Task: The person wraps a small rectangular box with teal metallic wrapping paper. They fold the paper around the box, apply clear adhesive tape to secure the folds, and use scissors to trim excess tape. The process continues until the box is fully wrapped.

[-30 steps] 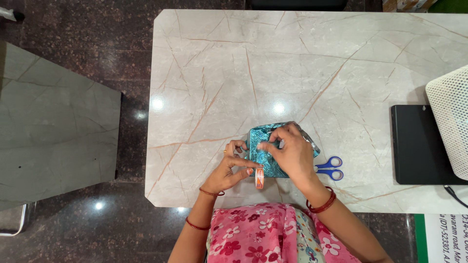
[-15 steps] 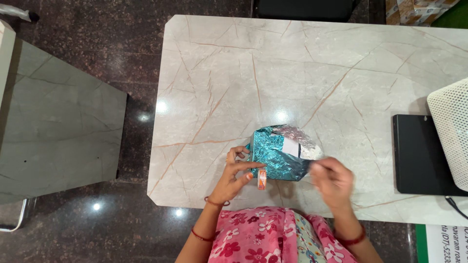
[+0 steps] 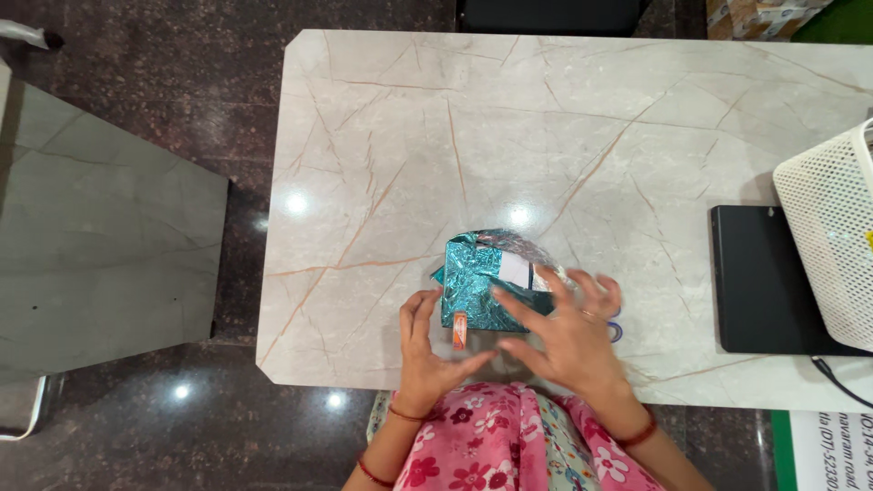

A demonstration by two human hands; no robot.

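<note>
The parcel (image 3: pixel 482 286) under the right hand (image 3: pixel 568 341) wears crinkled, glossy teal foil, silver on its far flap. Beside the left hand (image 3: pixel 427 350), the tape roll (image 3: pixel 460 330) looks like smooth plastic. The table (image 3: pixel 546 136) is polished, veined stone. The basket (image 3: pixel 827 236), well right of both hands, is matt perforated plastic.

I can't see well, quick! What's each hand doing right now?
Left hand: open, fingers resting against the shiny teal foil-wrapped box, by the small orange tape roll.
Right hand: open, fingers spread, touching the box, holding nothing.
</note>
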